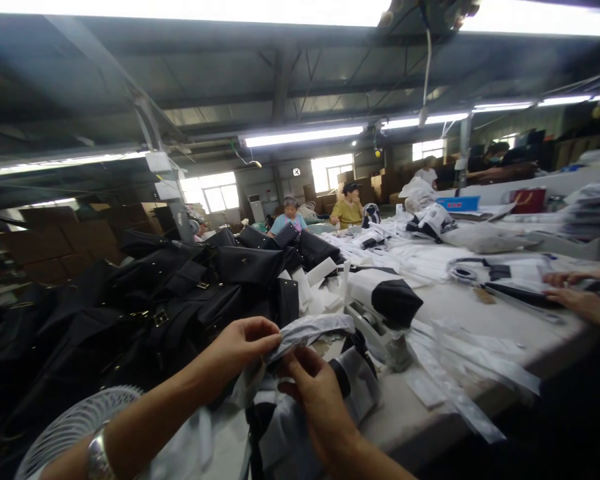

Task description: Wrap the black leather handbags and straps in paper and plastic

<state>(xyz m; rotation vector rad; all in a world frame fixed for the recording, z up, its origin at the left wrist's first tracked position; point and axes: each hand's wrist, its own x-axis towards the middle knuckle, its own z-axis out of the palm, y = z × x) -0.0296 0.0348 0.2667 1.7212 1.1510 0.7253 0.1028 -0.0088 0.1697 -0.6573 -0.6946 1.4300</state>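
A bag handle (320, 325) sheathed in thin white wrapping arches up in front of me. My left hand (250, 340) is closed, thumb and fingers pinching the left end of that wrapping. Just below and to the right, my right hand (317, 387) has its fingers curled and closed at the underside of the same handle; its fingertips are partly hidden. Beneath the hands lies a bag (363, 377) with dark parts, partly covered in white wrapping. A dark strap (254, 433) hangs down at its left.
Black bags (180, 280) are heaped at left, near a white fan guard (80, 427). A partly wrapped black bag (395, 300) and clear plastic strips (460, 373) lie on the table (445, 303). A co-worker's hands (580, 290) are at right; several people sit behind.
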